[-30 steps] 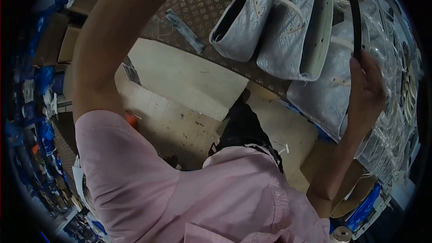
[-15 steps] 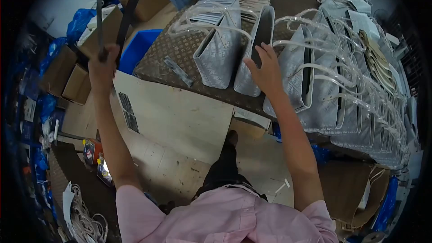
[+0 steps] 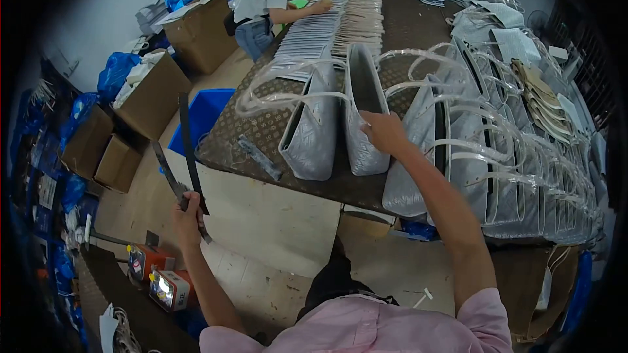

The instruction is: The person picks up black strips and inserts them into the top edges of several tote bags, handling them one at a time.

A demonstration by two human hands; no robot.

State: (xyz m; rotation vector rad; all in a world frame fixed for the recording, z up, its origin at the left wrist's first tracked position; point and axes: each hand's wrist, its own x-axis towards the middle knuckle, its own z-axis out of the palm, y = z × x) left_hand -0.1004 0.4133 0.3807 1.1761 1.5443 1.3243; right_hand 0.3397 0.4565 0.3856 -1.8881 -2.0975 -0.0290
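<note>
Two long dark strips rise from my left hand, whose fingers are closed around them, left of the table's front edge. My right hand pinches the near rim of an upright silver tote bag; its fingertips are partly hidden. The mouth of this bag faces up and its dark inside shows. Just left stands another silver tote bag with clear-wrapped handles. More silver bags crowd together on the right of my right hand.
On the patterned brown table lie a small plastic-wrapped packet and rows of stacked flat pieces. A co-worker reaches over the rows. A blue bin, cardboard boxes and orange-and-white boxes stand left.
My left hand has come down and nearer with the strips. My right hand, open over the bag before, has closed on its rim. The view has tilted up, showing more of the co-worker.
</note>
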